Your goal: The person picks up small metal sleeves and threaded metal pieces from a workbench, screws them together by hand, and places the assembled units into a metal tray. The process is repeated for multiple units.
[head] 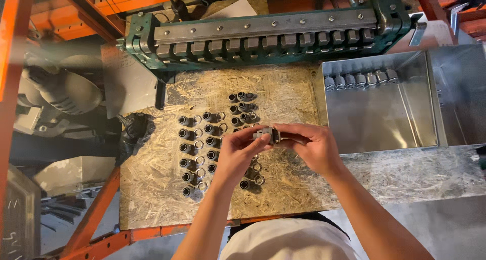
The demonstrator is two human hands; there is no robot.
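Both hands meet over the middle of a chipboard bench (pixel 288 184). My left hand (pixel 238 154) and my right hand (pixel 311 146) together pinch one small grey metal fitting (pixel 267 134) between their fingertips. Below and to the left of the hands, several similar dark cylindrical fittings (pixel 185 148) stand in rows on the board, each with a loose metal ring (pixel 198 146) beside it. More fittings (pixel 242 108) lie just beyond the hands.
A shiny sheet-metal tray (pixel 379 113) at the right holds a row of finished fittings (pixel 360 80) along its far wall. A green bending machine (pixel 263 35) with a steel bar spans the back. Orange frame beams (pixel 96 214) run at the left and front.
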